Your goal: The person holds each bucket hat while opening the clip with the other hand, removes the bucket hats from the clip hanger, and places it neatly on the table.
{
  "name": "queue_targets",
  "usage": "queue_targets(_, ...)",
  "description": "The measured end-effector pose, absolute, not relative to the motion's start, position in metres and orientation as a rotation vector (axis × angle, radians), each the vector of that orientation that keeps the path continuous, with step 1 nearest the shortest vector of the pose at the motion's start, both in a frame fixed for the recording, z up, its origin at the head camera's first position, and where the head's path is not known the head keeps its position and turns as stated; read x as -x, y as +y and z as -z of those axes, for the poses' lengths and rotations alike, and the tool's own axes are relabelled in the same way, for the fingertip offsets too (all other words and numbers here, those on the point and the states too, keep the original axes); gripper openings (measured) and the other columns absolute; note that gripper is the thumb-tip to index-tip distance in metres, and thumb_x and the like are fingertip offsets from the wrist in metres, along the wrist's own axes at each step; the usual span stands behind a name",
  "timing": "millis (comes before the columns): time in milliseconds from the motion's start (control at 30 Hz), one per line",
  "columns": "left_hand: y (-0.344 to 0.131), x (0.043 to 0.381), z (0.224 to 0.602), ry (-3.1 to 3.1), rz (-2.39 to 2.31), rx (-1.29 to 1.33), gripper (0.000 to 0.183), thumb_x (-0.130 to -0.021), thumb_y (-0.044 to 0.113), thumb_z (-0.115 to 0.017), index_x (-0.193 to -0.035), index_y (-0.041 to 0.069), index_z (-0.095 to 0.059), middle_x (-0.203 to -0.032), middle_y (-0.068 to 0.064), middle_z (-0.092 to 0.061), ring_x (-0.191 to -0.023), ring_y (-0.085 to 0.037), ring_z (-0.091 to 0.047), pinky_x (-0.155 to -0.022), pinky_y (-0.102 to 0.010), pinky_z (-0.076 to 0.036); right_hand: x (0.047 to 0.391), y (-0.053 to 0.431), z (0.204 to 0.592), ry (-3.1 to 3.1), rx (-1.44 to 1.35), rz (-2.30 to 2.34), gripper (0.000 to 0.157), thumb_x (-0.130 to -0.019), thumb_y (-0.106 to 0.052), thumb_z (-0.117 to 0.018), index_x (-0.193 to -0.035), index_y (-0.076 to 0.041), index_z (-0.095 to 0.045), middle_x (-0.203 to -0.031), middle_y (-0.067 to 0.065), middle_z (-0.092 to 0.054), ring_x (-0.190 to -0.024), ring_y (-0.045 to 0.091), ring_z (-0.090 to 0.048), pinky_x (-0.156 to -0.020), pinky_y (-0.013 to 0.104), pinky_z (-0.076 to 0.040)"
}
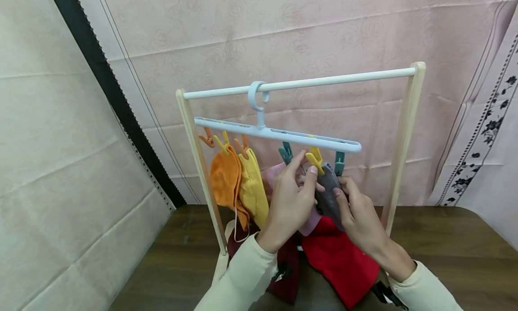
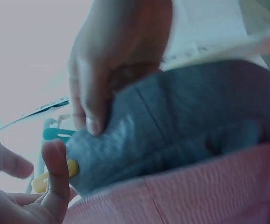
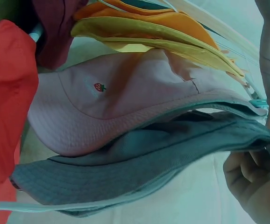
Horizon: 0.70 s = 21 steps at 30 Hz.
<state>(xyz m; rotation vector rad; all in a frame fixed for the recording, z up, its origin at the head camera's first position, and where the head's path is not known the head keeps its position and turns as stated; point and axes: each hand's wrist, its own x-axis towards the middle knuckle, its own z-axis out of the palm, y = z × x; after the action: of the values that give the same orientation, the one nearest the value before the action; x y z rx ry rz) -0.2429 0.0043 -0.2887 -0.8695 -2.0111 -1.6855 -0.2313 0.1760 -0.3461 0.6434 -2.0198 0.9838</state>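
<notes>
My right hand point(image 1: 362, 216) pinches the edge of a grey hat point(image 1: 328, 196) that hangs below a light blue clip hanger point(image 1: 267, 132). A yellow clothespin point(image 1: 314, 162) sits at the hat's upper edge. Beside that clothespin is my left hand point(image 1: 288, 207), with thumb and fingers apart and some fingertips against the hat. Close by, a teal clothespin point(image 1: 339, 163) dangles on the right, and another teal clothespin point(image 1: 285, 153) is at the left. A pink hat point(image 3: 125, 88) with a strawberry motif hangs next to the grey one.
A white rail point(image 1: 332, 80) on cream posts carries the hanger. Orange point(image 1: 224, 171) and yellow hats point(image 1: 252, 180) hang at its left, among orange and yellow clothespins. Red cloth point(image 1: 340, 257) and dark red cloth point(image 1: 287, 275) hang lower, above the wooden table point(image 1: 457, 257).
</notes>
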Motion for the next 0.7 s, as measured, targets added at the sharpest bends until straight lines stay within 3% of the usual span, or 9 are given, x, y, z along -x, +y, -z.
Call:
queue_targets(133, 0.007, 0.246, 0.281, -2.032, 1.861, 0.864, 0.049, -0.114, 0.019, -0.047, -0.159, 0.001, -0.041, -0.091, -0.015, -0.073, -0.061, -0.034, -0.069, -0.052, -0.037, -0.058, 0.231, 0.177, 0.346, -2.032, -0.677, -0.971, 0.022, -0.105, 0.010, -0.053, -0.126, 0.004, -0.057, -0.109, 0.012, -0.075, -0.089, 0.017, -0.071, -0.075, 0.013, -0.054)
queue_targets(267, 0.006, 0.250, 0.278, -2.023, 1.943, 0.852, 0.050, -0.115, 0.022, -0.048, -0.159, 0.000, -0.041, -0.098, -0.017, -0.073, -0.070, -0.046, -0.069, -0.052, -0.031, -0.057, 0.231, 0.177, 0.346, -2.016, -0.643, -0.963, 0.025, -0.102, 0.010, -0.060, -0.126, 0.004, -0.060, -0.109, 0.014, -0.075, -0.087, 0.021, -0.074, -0.072, 0.021, -0.059)
queue_targets(367, 0.005, 0.252, 0.276, -2.009, 1.973, 0.838, 0.052, -0.114, 0.024, -0.051, -0.159, 0.000, -0.042, -0.107, -0.016, -0.071, -0.070, -0.043, -0.070, -0.051, -0.027, -0.055, 0.232, 0.176, 0.343, -1.997, -0.586, -0.954, 0.024, -0.100, 0.006, -0.066, -0.124, 0.003, -0.065, -0.107, 0.015, -0.077, -0.081, 0.023, -0.076, -0.069, 0.025, -0.062)
queue_targets(567, 0.007, 0.257, 0.273, -1.948, 2.019, 0.835, 0.052, -0.112, 0.025, -0.055, -0.156, -0.001, -0.046, -0.109, -0.017, -0.071, -0.065, -0.032, -0.069, -0.049, -0.023, -0.053, 0.233, 0.173, 0.334, -1.976, -0.480, -0.919, 0.017, -0.099, -0.002, -0.072, -0.116, 0.001, -0.072, -0.098, 0.013, -0.078, -0.074, 0.023, -0.075, -0.067, 0.012, -0.054)
queue_targets(700, 0.009, 0.260, 0.273, -1.935, 2.040, 0.863, 0.051, -0.111, 0.026, -0.056, -0.153, -0.002, -0.049, -0.109, -0.018, -0.073, -0.061, -0.025, -0.068, -0.049, -0.023, -0.052, 0.231, 0.172, 0.330, -1.981, -0.420, -0.825, 0.010, -0.099, -0.005, -0.073, -0.108, 0.000, -0.071, -0.087, 0.011, -0.077, -0.071, 0.021, -0.072, -0.061, 0.030, -0.058)
